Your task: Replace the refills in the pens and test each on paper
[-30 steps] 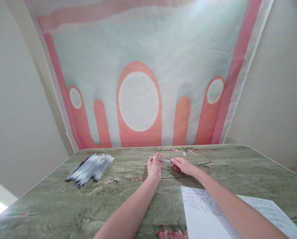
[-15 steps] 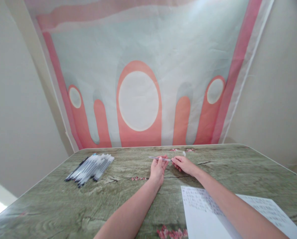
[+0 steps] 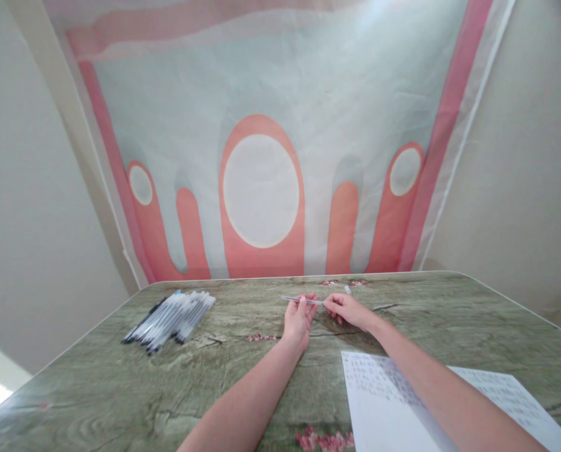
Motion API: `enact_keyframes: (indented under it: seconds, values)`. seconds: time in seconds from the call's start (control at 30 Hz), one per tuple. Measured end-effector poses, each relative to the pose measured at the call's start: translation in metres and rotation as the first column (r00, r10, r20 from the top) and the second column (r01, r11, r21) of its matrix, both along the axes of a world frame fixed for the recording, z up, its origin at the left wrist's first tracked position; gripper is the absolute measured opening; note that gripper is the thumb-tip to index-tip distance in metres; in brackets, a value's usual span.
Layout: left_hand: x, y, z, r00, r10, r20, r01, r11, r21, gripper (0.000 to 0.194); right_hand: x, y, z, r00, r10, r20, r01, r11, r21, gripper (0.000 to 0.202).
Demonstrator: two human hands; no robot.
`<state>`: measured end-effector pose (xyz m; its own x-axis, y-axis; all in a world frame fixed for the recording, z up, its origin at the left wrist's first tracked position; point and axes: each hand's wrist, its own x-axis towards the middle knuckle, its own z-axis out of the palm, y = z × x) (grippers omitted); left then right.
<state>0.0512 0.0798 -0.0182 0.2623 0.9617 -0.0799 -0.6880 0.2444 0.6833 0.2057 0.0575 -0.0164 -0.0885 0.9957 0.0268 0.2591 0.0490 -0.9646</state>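
A slim, clear-barrelled pen (image 3: 288,298) lies nearly level between my two hands above the table's far middle. My left hand (image 3: 299,320) holds its barrel between thumb and fingers, palm turned up. At the pen's right end, the fingertips of my right hand (image 3: 345,309) are pinched together on the tip. A small whitish piece, perhaps a pen cap (image 3: 347,289), lies just beyond my right hand. Off to the left is a pile of similar pens (image 3: 172,320), mostly clear with dark ends pointing toward me.
Sheets of handwritten paper (image 3: 379,402) lie at the near right, partly under my right forearm. The wood-patterned table (image 3: 120,402) has printed pink flowers. Behind its far edge hangs a pink and grey patterned cloth (image 3: 261,263).
Almost nothing differs. My right hand's fingers have shifted very slightly at the pen's end, while my left hand keeps its hold.
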Motion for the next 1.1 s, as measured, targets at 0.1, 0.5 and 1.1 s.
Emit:
enact_keyframes:
  seconds: [0.1, 0.5, 1.1]
  values:
    - [-0.0002, -0.0002, 0.0007, 1.000, 0.006, 0.004, -0.006, 1.000, -0.008, 0.003, 0.0001, 0.0010, -0.0004, 1.000, -0.001, -0.014, 0.001, 0.998, -0.055, 0.049]
    - [0.0000, 0.0010, -0.0019, 1.000, 0.000, 0.008, 0.000, 1.000, 0.003, 0.005, 0.0009, 0.0010, -0.0013, 1.000, 0.005, -0.011, -0.006, 0.998, -0.061, 0.050]
    - [0.0001, 0.0001, -0.0018, 1.000, 0.004, 0.002, -0.004, 1.000, 0.006, 0.007, 0.0026, 0.0008, -0.0007, 1.000, 0.014, 0.005, -0.014, 0.999, -0.039, 0.045]
